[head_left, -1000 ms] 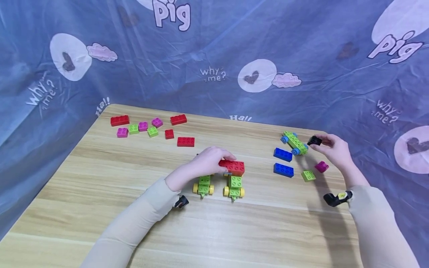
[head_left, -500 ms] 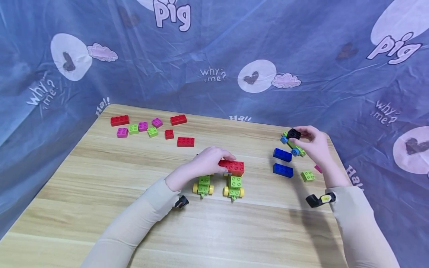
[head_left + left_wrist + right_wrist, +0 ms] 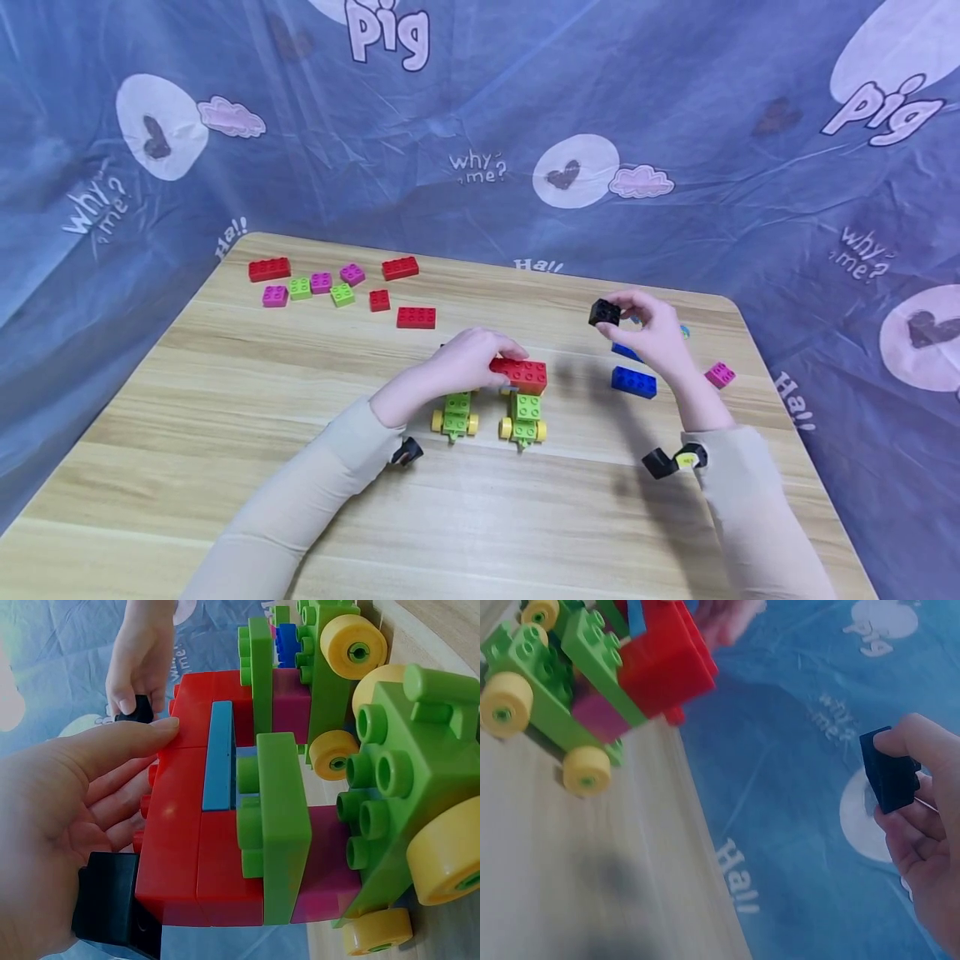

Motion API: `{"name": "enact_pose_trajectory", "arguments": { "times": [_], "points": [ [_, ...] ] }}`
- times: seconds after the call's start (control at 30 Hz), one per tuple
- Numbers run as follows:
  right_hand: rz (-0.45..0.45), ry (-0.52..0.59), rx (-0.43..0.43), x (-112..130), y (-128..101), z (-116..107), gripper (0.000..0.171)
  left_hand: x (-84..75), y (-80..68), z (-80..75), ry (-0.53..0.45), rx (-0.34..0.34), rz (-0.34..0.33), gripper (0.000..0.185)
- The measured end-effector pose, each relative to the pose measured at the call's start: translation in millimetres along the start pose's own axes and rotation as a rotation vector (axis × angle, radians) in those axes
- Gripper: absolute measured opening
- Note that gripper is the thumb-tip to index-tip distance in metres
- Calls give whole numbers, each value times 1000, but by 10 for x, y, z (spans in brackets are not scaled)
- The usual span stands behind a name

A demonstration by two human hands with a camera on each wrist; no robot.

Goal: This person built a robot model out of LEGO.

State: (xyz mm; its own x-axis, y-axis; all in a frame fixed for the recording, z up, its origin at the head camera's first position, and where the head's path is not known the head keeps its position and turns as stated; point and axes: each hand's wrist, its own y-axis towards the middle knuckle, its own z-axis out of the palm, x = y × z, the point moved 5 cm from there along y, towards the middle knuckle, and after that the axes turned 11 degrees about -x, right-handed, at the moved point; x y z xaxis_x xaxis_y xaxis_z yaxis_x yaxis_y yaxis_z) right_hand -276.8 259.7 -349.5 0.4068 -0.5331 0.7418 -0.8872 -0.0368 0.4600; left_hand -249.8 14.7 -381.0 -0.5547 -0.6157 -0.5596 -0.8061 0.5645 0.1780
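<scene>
My left hand (image 3: 465,362) holds the top of a toy-brick build, its thumb on a red brick (image 3: 531,377) and its fingers over the studs. Below the red layer are two green wheeled bases (image 3: 523,429) with yellow wheels. Magenta bricks (image 3: 328,862), green bricks (image 3: 285,825) and a blue piece (image 3: 219,757) show between them in the left wrist view. A black brick (image 3: 116,904) sits at the build's near end, beside the palm. To the right, my right hand (image 3: 651,337) pinches a black brick (image 3: 604,312) between thumb and fingers, raised above the table.
Under the right hand lie blue bricks (image 3: 633,382), with a blue-wheeled base (image 3: 684,332) mostly hidden behind it. A magenta brick (image 3: 720,375) lies farther right. Several red, pink and green bricks, including a red one (image 3: 416,317), are spread at the back left. A patterned cloth (image 3: 480,100) hangs behind.
My right hand has carried the black brick leftward, past the blue-wheeled base and toward the build. The left hand has stayed in place on the red brick.
</scene>
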Motion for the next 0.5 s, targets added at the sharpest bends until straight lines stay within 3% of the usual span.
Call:
{"name": "enact_pose_trajectory", "arguments": {
  "times": [0.5],
  "points": [
    [-73, 15, 74, 131, -273, 347, 37, -2, 0, -7, -12, -2, 1, 44]
  ]
}}
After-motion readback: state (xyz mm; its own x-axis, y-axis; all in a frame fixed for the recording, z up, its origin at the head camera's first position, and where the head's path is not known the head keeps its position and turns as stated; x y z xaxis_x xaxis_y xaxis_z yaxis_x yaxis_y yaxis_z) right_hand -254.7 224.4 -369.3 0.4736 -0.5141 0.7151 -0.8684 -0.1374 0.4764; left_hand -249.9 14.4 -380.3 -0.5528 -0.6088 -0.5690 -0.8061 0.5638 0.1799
